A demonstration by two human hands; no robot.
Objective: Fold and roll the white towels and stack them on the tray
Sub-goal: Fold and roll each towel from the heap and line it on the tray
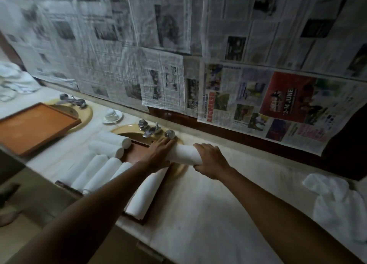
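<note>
White terry, rolled: one towel roll (186,154) held over the near sink (127,131), above the right end of a dark wooden tray (137,151) that lies across that basin; its long axis runs left to right, roughly along the counter edge, its right end slightly nearer the viewer. Left hand (159,152): fingers lie over the roll's left end, fairly straight, pointing toward the tap; whether the thumb wraps beneath cannot be told. Right hand (211,160): fingers curled round the roll's right end, gripping it. On the tray, a row of rolled towels (95,170) lies side by side, long axes running from near left to far right; two more rolls (111,144) sit across the far end of that row, stacked crosswise, round ends facing right. One further roll (147,192) lies at the tray's right side, partly under the left forearm, long axis parallel to the row. Counter (218,214): pale stone, with a loose unfolded white towel (337,202) at the far right. Chrome tap (152,129) with faceted knobs behind the near sink. Second tray (33,126), orange-brown, rests over the farther sink at left. White cup and saucer (112,115) between the two basins. Crumpled white towels (14,81) at the far left. Wall covered in newspaper sheets (258,101), one with a red panel.
</note>
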